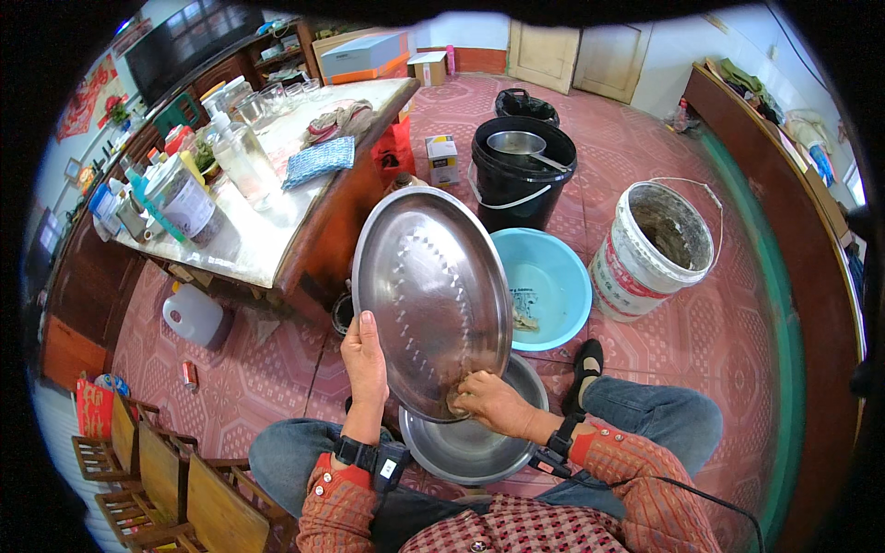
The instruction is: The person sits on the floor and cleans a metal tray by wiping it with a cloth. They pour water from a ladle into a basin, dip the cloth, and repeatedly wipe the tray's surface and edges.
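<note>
A large oval stainless steel tray point(432, 290) is held up at a tilt in front of me. My left hand point(366, 359) grips its left rim, thumb on the inner face. At its lower right, my right hand point(489, 401) presses a brownish scrubbing pad point(455, 402) against the metal; the fingers cover most of the pad. Under the tray a round metal basin point(477, 460) stands on the floor between my legs, partly hidden by the tray and my right arm. Just beyond is a light blue plastic basin point(553, 290) with a little cloudy matter inside.
To the right stands a dirty white bucket point(622, 283). A black bucket point(515, 190) carries a metal saucepan point(517, 143) on top. A cluttered table point(259, 259) borders the left, above a plastic jug point(197, 316). Wooden chairs point(221, 504) are at lower left.
</note>
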`<act>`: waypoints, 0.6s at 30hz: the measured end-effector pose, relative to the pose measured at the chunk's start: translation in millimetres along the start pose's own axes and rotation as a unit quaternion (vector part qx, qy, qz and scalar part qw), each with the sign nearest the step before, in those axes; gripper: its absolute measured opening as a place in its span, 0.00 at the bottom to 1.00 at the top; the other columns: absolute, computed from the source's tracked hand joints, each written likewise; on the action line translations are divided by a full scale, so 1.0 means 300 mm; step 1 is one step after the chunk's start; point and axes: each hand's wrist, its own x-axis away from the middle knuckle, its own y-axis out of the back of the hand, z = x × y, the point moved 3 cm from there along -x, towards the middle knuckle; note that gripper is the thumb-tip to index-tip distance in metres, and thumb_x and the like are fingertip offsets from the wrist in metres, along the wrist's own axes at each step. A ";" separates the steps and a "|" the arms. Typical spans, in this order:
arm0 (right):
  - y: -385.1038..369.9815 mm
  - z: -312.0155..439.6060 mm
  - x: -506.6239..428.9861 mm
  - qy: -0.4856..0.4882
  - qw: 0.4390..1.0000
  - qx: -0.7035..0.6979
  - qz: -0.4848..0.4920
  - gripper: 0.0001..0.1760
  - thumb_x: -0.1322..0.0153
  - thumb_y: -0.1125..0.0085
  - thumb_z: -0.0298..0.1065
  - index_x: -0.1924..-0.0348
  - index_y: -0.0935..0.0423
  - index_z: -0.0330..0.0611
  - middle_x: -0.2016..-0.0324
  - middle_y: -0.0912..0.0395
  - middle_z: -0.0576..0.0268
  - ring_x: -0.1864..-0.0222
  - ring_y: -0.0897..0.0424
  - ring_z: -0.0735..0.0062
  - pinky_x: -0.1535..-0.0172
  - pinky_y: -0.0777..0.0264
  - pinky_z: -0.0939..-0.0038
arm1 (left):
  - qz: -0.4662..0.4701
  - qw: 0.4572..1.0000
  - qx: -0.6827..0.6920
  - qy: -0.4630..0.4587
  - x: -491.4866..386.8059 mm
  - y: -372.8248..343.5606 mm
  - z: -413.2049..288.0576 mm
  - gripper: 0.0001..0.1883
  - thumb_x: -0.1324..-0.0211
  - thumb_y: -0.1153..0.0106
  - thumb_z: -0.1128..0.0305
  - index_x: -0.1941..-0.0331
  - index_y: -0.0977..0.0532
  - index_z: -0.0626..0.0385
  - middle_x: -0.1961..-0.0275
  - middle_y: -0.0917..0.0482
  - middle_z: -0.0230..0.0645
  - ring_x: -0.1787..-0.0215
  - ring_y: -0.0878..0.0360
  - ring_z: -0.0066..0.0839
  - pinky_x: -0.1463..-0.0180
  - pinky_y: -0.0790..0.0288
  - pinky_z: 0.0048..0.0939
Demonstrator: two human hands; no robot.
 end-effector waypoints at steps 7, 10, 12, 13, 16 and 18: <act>0.067 -0.017 0.026 -0.005 0.999 0.023 0.042 0.17 0.41 0.37 0.31 0.58 0.22 0.46 0.65 0.28 0.57 0.58 0.29 0.53 0.54 0.33 0.58 | -0.023 0.999 0.017 0.029 0.008 0.001 0.046 0.23 0.26 0.55 0.55 0.45 0.26 0.65 0.55 0.20 0.32 0.56 0.26 0.19 0.51 0.31 0.24; 0.161 -0.032 0.025 -0.086 0.993 -0.063 -0.050 0.18 0.41 0.37 0.32 0.57 0.23 0.43 0.62 0.25 0.51 0.55 0.26 0.50 0.51 0.31 0.56 | -0.021 0.999 0.000 0.025 0.002 0.014 0.062 0.23 0.26 0.54 0.55 0.45 0.26 0.66 0.53 0.20 0.34 0.55 0.26 0.21 0.49 0.30 0.27; 0.244 -0.046 0.019 -0.144 0.977 -0.074 -0.136 0.20 0.40 0.37 0.34 0.55 0.26 0.41 0.60 0.24 0.47 0.54 0.24 0.47 0.49 0.29 0.55 | -0.007 0.999 -0.045 0.005 -0.001 0.020 0.058 0.23 0.26 0.53 0.55 0.44 0.26 0.66 0.53 0.20 0.34 0.55 0.25 0.22 0.49 0.31 0.27; 0.292 -0.057 0.015 -0.177 0.962 -0.066 -0.196 0.20 0.39 0.37 0.34 0.55 0.26 0.40 0.60 0.23 0.46 0.56 0.22 0.45 0.51 0.27 0.56 | 0.007 0.994 -0.110 -0.014 0.000 0.023 0.051 0.22 0.28 0.51 0.58 0.43 0.26 0.66 0.53 0.19 0.35 0.53 0.25 0.22 0.47 0.31 0.26; 0.436 -0.135 -0.021 -0.265 0.899 -0.081 -0.340 0.22 0.37 0.36 0.33 0.51 0.27 0.39 0.58 0.20 0.46 0.55 0.19 0.48 0.50 0.26 0.60 | 0.065 0.986 -0.150 -0.021 0.023 0.004 0.046 0.21 0.29 0.48 0.62 0.41 0.26 0.65 0.50 0.18 0.36 0.50 0.24 0.21 0.44 0.31 0.25; 0.509 -0.198 -0.048 -0.260 0.871 -0.115 -0.401 0.24 0.37 0.36 0.34 0.48 0.27 0.39 0.56 0.19 0.47 0.54 0.18 0.53 0.49 0.26 0.62 | 0.093 0.982 -0.167 -0.005 0.043 -0.010 0.049 0.21 0.30 0.48 0.64 0.41 0.27 0.65 0.49 0.17 0.36 0.49 0.24 0.21 0.43 0.32 0.25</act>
